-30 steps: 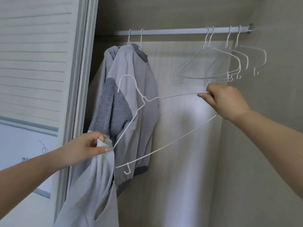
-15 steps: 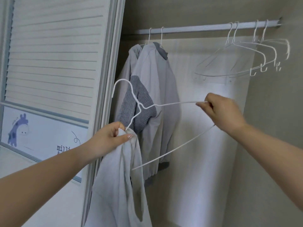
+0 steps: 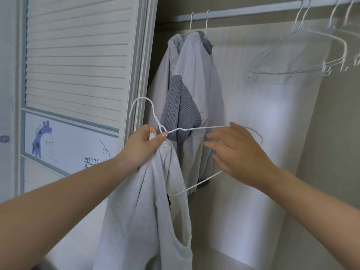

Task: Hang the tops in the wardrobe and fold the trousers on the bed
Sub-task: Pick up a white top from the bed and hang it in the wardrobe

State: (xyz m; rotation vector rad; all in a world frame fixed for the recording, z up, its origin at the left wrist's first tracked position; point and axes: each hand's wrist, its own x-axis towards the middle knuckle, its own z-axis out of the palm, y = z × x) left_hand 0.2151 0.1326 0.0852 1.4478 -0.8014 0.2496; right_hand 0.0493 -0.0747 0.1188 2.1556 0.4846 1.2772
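My left hand (image 3: pixel 145 146) grips the bunched neck of a pale white top (image 3: pixel 148 217) and pinches it against the neck of a white wire hanger (image 3: pixel 194 129). The top hangs down limp from that hand. The hanger's hook (image 3: pixel 141 101) points up and left, and its lower bar slants down into the cloth. My right hand (image 3: pixel 236 152) is blurred, fingers straight and spread, just in front of the hanger's right end without gripping it.
A wardrobe rail (image 3: pixel 243 10) runs across the top. Two grey tops (image 3: pixel 196 75) hang at its left end, and several empty wire hangers (image 3: pixel 303 61) hang at the right. A slatted door (image 3: pixel 78 55) with a giraffe picture stands at left.
My left hand rose with the top to the hanger's neck and now pinches both. My right hand let go of the hanger's right end and opened.
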